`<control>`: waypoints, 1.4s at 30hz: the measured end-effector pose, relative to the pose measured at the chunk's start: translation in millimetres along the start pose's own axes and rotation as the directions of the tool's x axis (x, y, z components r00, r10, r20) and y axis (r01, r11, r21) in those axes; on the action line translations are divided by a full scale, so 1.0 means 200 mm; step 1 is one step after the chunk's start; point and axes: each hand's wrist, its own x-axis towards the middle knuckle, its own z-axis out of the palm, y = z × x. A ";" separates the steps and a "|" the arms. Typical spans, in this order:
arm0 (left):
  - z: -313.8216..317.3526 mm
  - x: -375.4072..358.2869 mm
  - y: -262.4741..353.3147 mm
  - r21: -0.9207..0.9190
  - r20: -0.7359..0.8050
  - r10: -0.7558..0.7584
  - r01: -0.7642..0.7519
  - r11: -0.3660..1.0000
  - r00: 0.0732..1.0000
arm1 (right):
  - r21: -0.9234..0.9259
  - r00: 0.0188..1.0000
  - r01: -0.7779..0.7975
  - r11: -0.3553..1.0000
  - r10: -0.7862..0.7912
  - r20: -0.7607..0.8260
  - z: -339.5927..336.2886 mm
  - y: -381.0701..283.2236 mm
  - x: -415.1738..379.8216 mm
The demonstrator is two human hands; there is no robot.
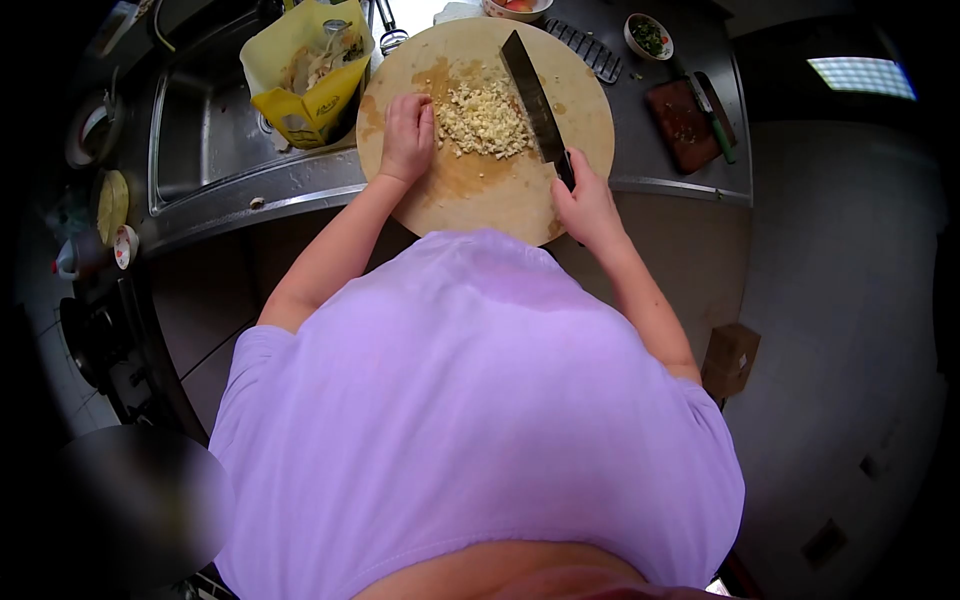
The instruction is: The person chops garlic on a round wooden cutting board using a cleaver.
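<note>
On round wooden board, right hand grips broad cleaver beside minced garlic.

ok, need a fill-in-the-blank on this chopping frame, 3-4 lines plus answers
1. The right hand grips the handle of a ____, its blade lying beside the chopped pile.
2. The left hand rests on a round wooden ____, just left of the pile.
3. A ____ bag stands in the sink to the left.
4. A small bowl of chopped ____ sits on the counter at top right.

Missing words: cleaver; cutting board; yellow; greens
</note>
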 end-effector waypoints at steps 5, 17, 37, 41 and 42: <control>0.00 0.02 0.00 -0.002 0.032 -0.028 0.028 1.000 0.999 | -0.070 0.999 0.041 0.997 -0.042 -0.016 0.04 0.06 0.03; 0.00 -0.01 -0.02 -0.007 0.001 -0.002 0.002 1.000 1.000 | -0.030 0.999 -0.035 0.999 0.036 0.015 -0.01 -0.01 0.02; -0.14 -0.15 0.04 -0.109 -0.100 -0.283 0.272 0.956 0.954 | -0.089 0.943 0.235 0.968 -0.205 0.263 0.26 -0.20 0.04; -0.15 -0.15 0.04 -0.117 -0.096 -0.266 0.254 0.960 0.959 | -0.078 0.940 0.226 0.971 -0.196 0.279 0.21 -0.25 0.04; -0.15 -0.15 0.04 -0.115 -0.098 -0.254 0.243 0.963 0.962 | -0.058 0.939 0.251 0.966 -0.229 0.257 0.20 -0.27 0.03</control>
